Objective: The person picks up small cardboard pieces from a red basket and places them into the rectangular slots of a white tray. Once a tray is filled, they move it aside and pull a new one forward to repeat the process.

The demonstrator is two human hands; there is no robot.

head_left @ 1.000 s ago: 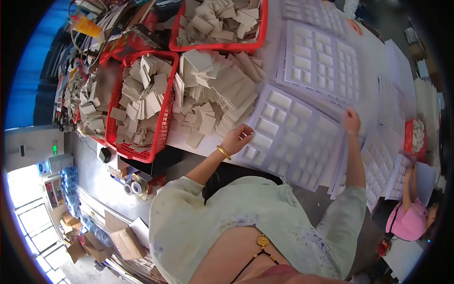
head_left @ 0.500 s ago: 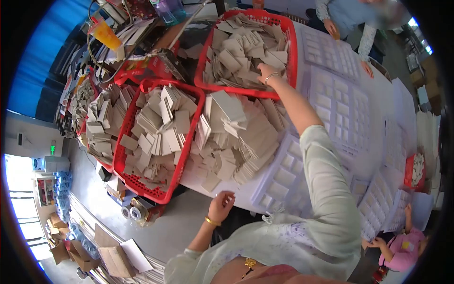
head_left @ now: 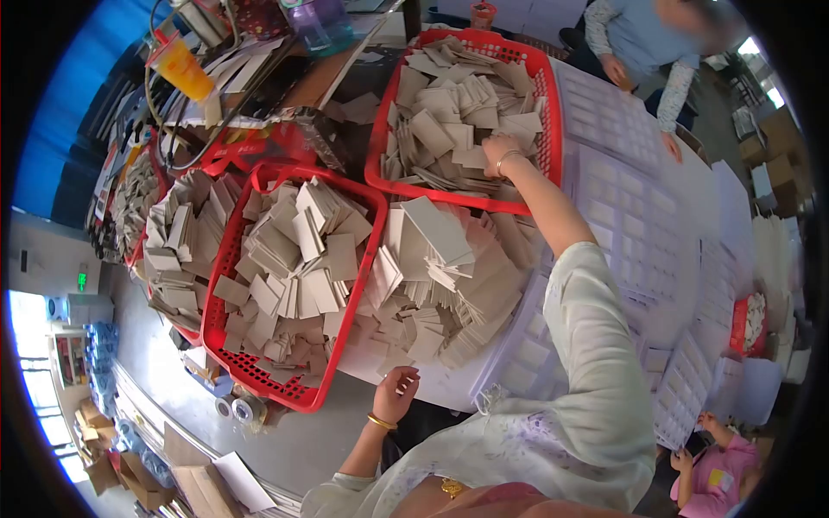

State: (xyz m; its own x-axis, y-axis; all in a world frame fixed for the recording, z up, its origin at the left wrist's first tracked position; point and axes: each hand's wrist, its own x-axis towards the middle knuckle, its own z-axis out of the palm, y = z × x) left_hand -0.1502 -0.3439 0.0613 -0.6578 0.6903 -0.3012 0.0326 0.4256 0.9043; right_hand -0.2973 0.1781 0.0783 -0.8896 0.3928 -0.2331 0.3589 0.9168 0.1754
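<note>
My right hand (head_left: 498, 154) reaches into the upper red basket (head_left: 556, 129), its fingers bent down onto the grey-white card pieces (head_left: 445, 99). Whether it holds a piece is too small to tell. Near the table's edge, my left hand (head_left: 397, 390) hangs with curled fingers, touching no cards; what is inside it, if anything, is hidden. Between the hands, a loose heap of card pieces (head_left: 432, 259) lies on the white table. A second red basket (head_left: 350, 324), also full of pieces, stands to the left of this heap.
White compartment trays (head_left: 617, 211) cover the table's right side. Across the table is a person in blue (head_left: 643, 43); another in pink (head_left: 721, 470) is at lower right. A drink cup (head_left: 181, 69) and a bottle (head_left: 318, 26) stand at upper left. Cardboard boxes (head_left: 142, 479) lie on the floor.
The whole view has shifted, with the baskets now slightly lower. My right hand remains at the pieces in the upper basket, its fingers now lower against them. My left hand stays near the table's edge.
</note>
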